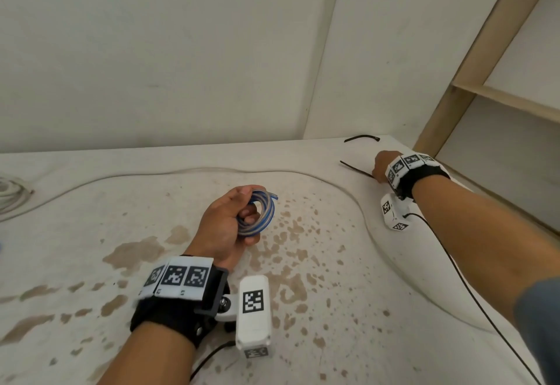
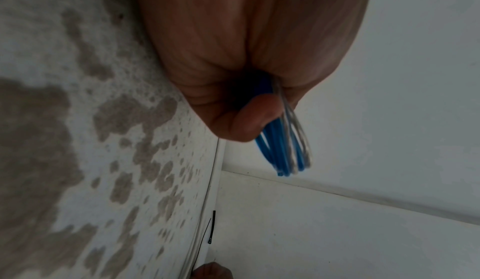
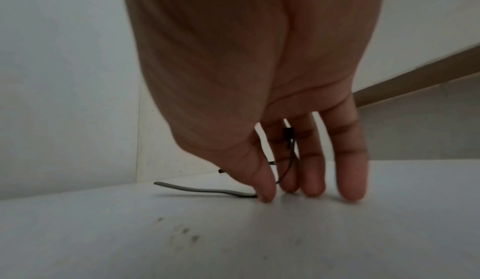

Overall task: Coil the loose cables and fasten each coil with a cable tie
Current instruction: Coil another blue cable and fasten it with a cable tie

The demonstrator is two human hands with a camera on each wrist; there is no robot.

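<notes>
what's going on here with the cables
A person is tidying cables on a stained white table. Their left hand grips a small blue and clear cable coil, not yet tied. Their right hand reaches to the far right corner, fingertips down on a black cable tie; a second tie lies beyond it. A long white cable is loose across the table.
</notes>
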